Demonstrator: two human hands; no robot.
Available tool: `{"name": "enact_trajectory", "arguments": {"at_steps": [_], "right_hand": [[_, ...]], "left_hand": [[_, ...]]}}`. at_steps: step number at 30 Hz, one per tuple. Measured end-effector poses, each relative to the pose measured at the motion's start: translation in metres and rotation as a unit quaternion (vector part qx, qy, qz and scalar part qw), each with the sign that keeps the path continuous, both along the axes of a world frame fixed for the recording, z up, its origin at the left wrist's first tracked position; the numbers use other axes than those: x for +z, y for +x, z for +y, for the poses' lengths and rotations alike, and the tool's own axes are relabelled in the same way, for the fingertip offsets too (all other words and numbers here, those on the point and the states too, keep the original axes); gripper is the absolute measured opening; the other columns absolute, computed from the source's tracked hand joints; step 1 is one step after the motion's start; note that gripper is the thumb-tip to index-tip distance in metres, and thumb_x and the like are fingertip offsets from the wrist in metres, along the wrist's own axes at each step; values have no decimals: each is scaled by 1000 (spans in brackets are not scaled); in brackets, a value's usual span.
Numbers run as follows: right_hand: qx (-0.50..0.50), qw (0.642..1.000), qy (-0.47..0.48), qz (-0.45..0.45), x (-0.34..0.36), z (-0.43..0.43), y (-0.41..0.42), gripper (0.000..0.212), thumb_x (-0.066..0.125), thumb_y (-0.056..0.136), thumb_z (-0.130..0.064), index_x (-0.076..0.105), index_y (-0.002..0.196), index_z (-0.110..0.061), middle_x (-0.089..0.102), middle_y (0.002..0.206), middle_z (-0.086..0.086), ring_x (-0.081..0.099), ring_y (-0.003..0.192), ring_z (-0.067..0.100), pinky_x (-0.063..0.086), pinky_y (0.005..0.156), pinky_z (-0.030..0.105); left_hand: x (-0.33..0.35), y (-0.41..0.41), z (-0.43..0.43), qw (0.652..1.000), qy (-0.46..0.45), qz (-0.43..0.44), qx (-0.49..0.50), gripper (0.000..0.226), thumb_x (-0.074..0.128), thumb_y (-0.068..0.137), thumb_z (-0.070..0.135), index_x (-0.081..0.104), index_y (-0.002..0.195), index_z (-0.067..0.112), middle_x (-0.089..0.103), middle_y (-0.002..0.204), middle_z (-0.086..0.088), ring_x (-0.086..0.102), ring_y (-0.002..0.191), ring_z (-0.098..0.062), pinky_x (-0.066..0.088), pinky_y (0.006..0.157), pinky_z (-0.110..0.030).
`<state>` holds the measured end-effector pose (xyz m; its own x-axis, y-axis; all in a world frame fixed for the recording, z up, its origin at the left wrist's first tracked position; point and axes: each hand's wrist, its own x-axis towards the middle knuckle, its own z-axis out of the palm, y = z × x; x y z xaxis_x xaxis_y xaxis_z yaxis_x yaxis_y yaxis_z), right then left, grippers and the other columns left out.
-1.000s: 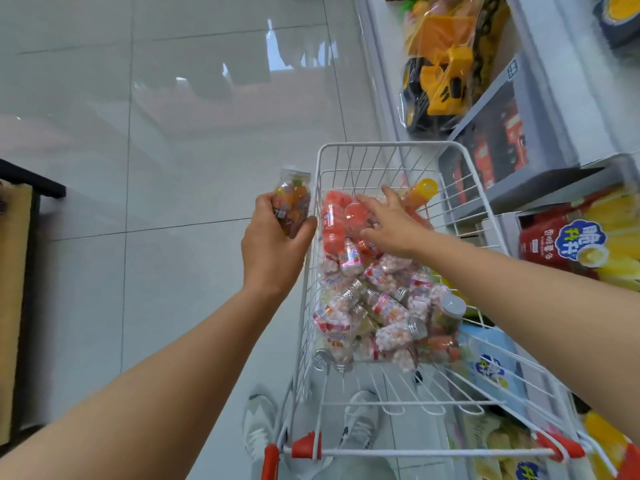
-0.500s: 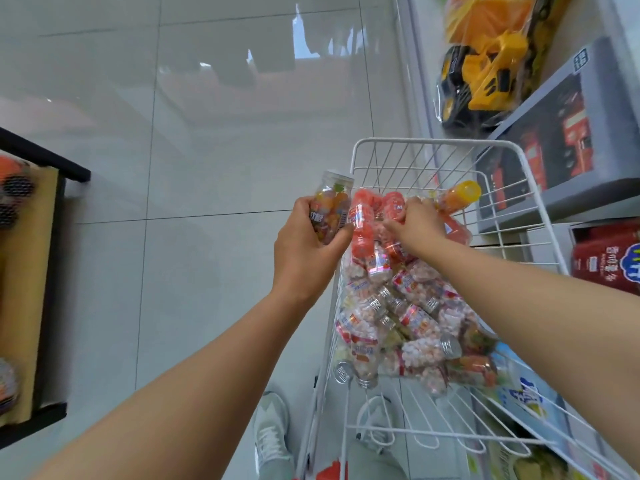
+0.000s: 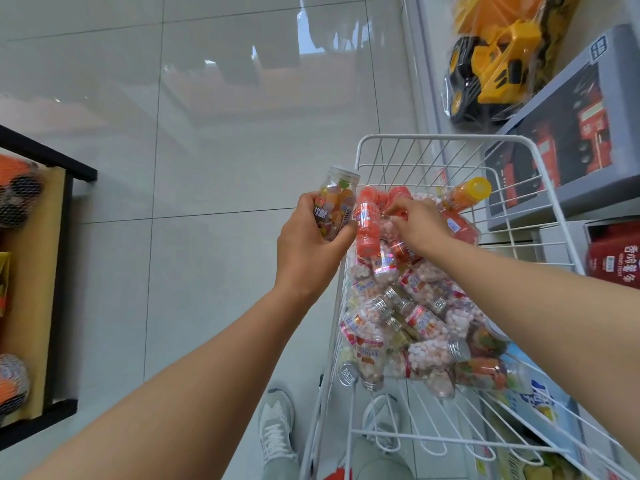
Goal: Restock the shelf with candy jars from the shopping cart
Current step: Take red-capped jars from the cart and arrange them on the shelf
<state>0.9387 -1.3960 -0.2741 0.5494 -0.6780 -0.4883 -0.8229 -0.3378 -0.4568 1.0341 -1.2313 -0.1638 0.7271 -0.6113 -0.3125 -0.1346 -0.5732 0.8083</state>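
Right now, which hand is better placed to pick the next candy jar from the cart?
Right. The right hand is down among the red-lidded jars inside the shopping cart; the left hand grips a gummy jar outside its rim.

I hold one candy jar (image 3: 335,206) in my left grip (image 3: 311,252), upright and tipped slightly right, just outside the left rim of the shopping cart (image 3: 367,143). The jar is clear plastic with a clear lid, a printed label and orange, yellow and green sweets inside. The white wire cart carries a heap of jars (image 3: 415,323) lying every way, most filled with pink and white candy under silver caps. A few red jars (image 3: 367,223) lie at the far end, where my right grip (image 3: 420,225) rests.
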Motion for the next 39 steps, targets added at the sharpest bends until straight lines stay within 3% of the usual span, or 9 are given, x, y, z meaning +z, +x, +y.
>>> {"name": "enact_trajectory", "arguments": {"at_steps": [7,13,17,22,24,27,29,32,39], "right_hand": [[19,996,-25,-79,25,3,-27,37,41,101,-38,50,137,-32,52,132,8,48,120,27,40,99,40],[-39,984,22,-172,69,6,-41,38,48,99,-32,48,137,-36,55,129,2,56,103,16,50,91,39],[-116,957,80,-252,109,19,-49,39,53,97,-25,49,135,-33,56,120,-6,59,98,11,53,81,27],[-221,918,135,-301,153,42,-67,63,62,90,-14,36,147,-25,52,111,-10,59,101,9,52,81,23],[-263,895,154,-324,171,53,-77,64,68,84,-18,43,143,-21,58,115,-1,61,103,16,53,88,32],[-301,860,165,-378,204,71,-94,45,68,68,-18,65,111,-29,69,99,2,65,92,17,55,84,37],[-337,835,149,-409,230,82,-110,55,70,60,-18,61,115,-24,67,104,4,65,95,19,55,90,41],[-377,797,111,-458,274,101,-139,76,73,48,-31,49,120,-21,61,106,0,63,91,9,54,83,29],[-413,756,-33,-507,349,151,-223,65,76,67,-13,44,123,-17,63,115,8,62,97,11,53,89,35]], "left_hand": [[9,-2,-1,1000,6,-5,-12,45,70,84,33,49,122,21,62,101,6,63,90,-12,56,82,-33],[30,-6,-3,999,6,-24,-36,45,70,85,32,49,122,20,61,101,6,62,90,-14,56,82,-35],[47,-9,1,998,4,-37,-55,43,70,84,33,50,121,20,62,100,4,62,89,-16,55,82,-38],[71,-17,10,992,-12,-35,-121,42,71,83,32,49,117,22,62,100,5,62,87,-14,56,79,-35],[81,-22,14,987,-21,-35,-158,40,72,83,32,48,114,23,63,99,5,62,86,-14,54,75,-31],[103,-30,17,975,-36,-50,-214,34,73,82,30,47,104,27,61,90,10,58,78,-6,44,63,-21],[121,-39,16,967,-44,-54,-245,34,73,81,31,47,102,28,58,86,14,56,76,-4,41,61,-20],[152,-61,12,955,-68,-55,-285,32,73,81,29,49,103,26,58,84,15,56,75,-4,41,62,-21],[219,-149,6,919,-119,-46,-374,33,72,83,31,48,105,27,57,83,14,53,68,-1,34,52,-16]]}}
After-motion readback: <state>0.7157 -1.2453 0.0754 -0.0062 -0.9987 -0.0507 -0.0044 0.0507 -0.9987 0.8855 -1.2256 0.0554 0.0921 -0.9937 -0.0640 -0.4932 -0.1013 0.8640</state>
